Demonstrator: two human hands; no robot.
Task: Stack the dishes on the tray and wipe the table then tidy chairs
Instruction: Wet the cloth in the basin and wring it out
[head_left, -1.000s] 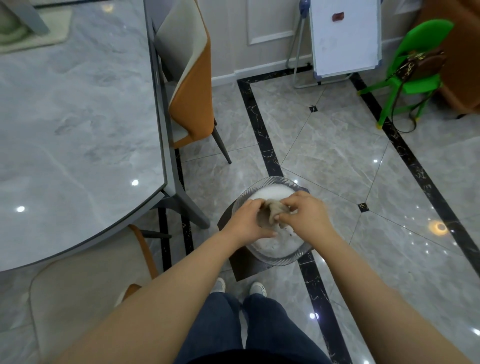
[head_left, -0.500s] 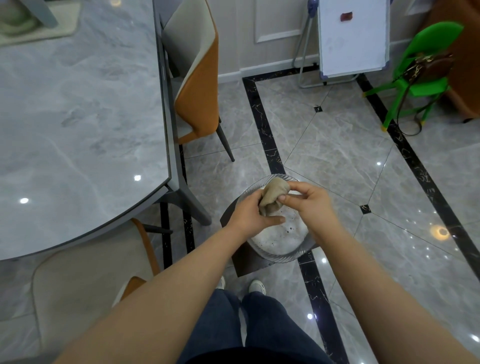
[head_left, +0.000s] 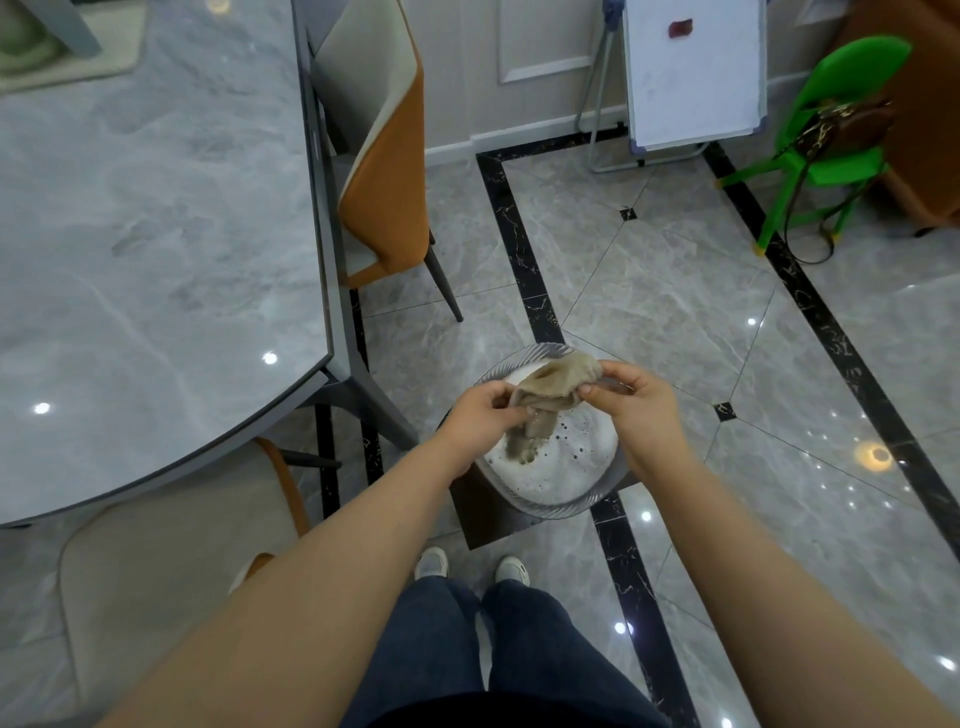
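The cloth (head_left: 550, 395) is wet and brown-grey. It hangs over a glass bowl (head_left: 550, 499) full of soapy water. The bowl sits on a small dark stand (head_left: 480, 519) on the floor, near the corner of the tabletop (head_left: 156, 249).

The left hand (head_left: 480, 415) holds one end of the cloth with its fingers curled round it. The right hand (head_left: 631, 397) pinches the other end between thumb and fingers. A loose tail of the cloth dangles down toward the foam.

This looks like the getting-ready part of wiping the table. The cloth should be squeezed well here. A good way is to bunch it up, twist both ends opposite ways, and keep it right above the bowl so the drips fall in the water and not on the shiny floor. If it stays too wet, it may leave soapy streaks on the tabletop.

No dishes or tray show on the part of the tabletop we can see. An orange and grey chair (head_left: 379, 171) stands at the far side, close to the tabletop edge. A cream chair (head_left: 156, 566) is tucked partly under the near edge. A green chair (head_left: 826, 135) with a bag on it stands well apart, beside a whiteboard (head_left: 693, 73).
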